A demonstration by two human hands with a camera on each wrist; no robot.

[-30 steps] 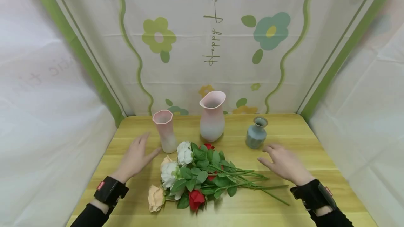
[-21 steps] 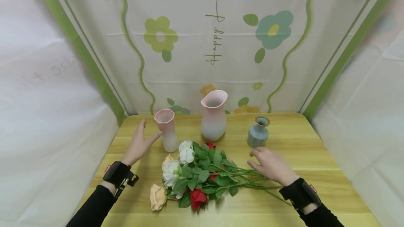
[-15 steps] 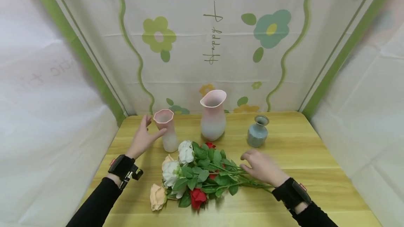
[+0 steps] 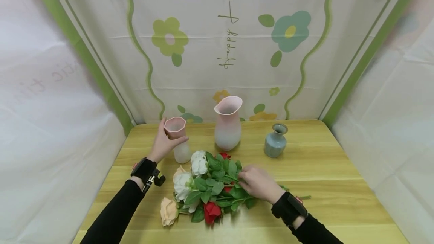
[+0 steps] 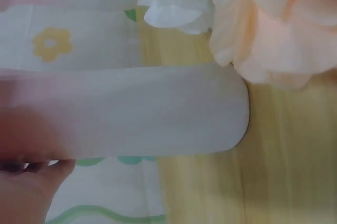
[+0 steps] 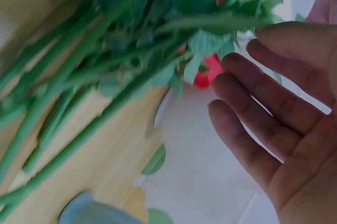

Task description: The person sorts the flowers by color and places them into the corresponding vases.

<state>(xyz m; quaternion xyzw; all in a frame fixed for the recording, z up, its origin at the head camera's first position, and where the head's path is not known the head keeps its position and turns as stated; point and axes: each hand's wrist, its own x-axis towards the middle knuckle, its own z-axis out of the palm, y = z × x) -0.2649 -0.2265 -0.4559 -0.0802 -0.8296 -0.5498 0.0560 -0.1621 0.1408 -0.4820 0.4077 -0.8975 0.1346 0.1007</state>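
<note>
My left hand [image 4: 161, 146] grips the upper part of a slim pink-and-white vase [image 4: 182, 153], thumb across its front and fingers behind the rim. The left wrist view shows the pale lower body of this vase [image 5: 158, 111] reaching down to the wood. Over a pile of artificial flowers hovers my right hand [image 4: 259, 184], fingers slightly bent and apart. Its thumb and fingertips are right at the leaves, near the green stems [image 6: 89, 71]. The pile has white blooms [image 4: 199, 164], peach roses [image 4: 168, 211] and red roses [image 4: 211, 212], heads to the left.
Behind the flowers stands a taller pink-and-white vase [image 4: 228, 134] with a flared mouth. A small grey-blue vase [image 4: 275, 146] is right of it. White cloth printed with flowers [image 4: 203, 67] encloses the back and sides of the wooden table [image 4: 325, 168].
My left hand has moved up and right from beside the slim vase and taken hold of it. My right hand has swept left from near the grey-blue vase to the flower leaves.
</note>
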